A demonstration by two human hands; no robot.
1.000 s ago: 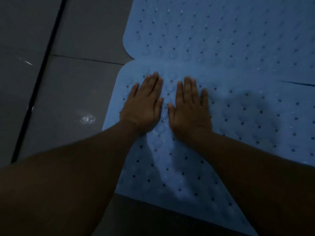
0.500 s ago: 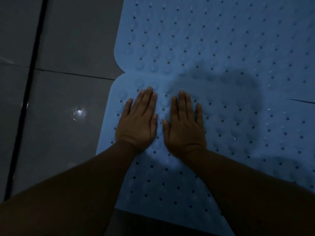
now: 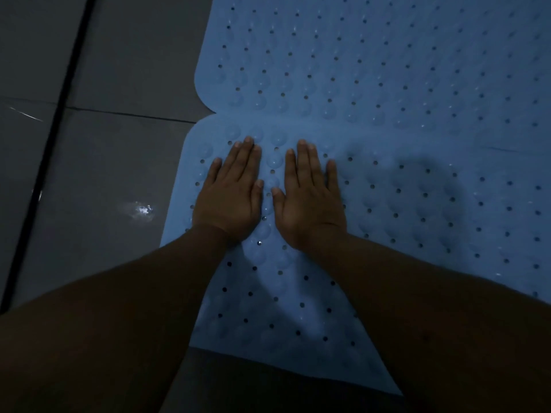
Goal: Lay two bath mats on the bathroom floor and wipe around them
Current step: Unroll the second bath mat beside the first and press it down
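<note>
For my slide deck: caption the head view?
Both hands, left and right, press flat on the near blue bath mat.

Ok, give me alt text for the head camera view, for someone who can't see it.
Two hands, left hand and right hand, press flat side by side on the near mat, a blue bath mat dotted with holes. A second blue mat lies just beyond it, on the grey tiled floor.

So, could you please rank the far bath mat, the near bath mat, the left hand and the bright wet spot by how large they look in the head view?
1. Far bath mat and near bath mat: both run out of frame, so unranked.
2. Left hand, flat on the near mat.
3. Bright wet spot on the floor tile.
</note>
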